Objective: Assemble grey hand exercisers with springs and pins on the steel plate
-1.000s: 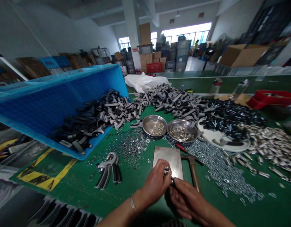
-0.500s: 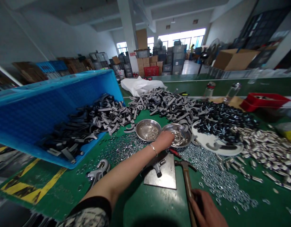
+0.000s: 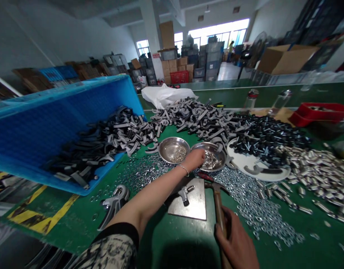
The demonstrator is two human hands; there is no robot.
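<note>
My left hand (image 3: 196,158) reaches over the left side of the right steel bowl (image 3: 222,164), fingers curled together by the small metal pins (image 3: 210,160). What its fingertips hold, if anything, is hidden. The left steel bowl (image 3: 165,149) contains smaller metal pieces. My right hand (image 3: 240,239) is closed around the wooden handle of a hammer (image 3: 219,207), whose head rests beside a metal plate (image 3: 193,211). On that plate lies a grey clamp-like part (image 3: 184,196) with a shiny cylinder, partly hidden by my left forearm. Another grey part (image 3: 116,203) lies left of my forearm.
A tipped blue crate (image 3: 105,87) of grey and black parts stands left. More parts (image 3: 200,116) pile up behind the bowls. To the right are a white plate (image 3: 244,168), black-headed bolts (image 3: 269,138), metal cylinders (image 3: 317,172) and scattered metal rings (image 3: 253,209).
My right hand has slid up the hammer handle and its fingers now wrap it more closely. My left hand stays at the right bowl. The camera view has shifted slightly.
</note>
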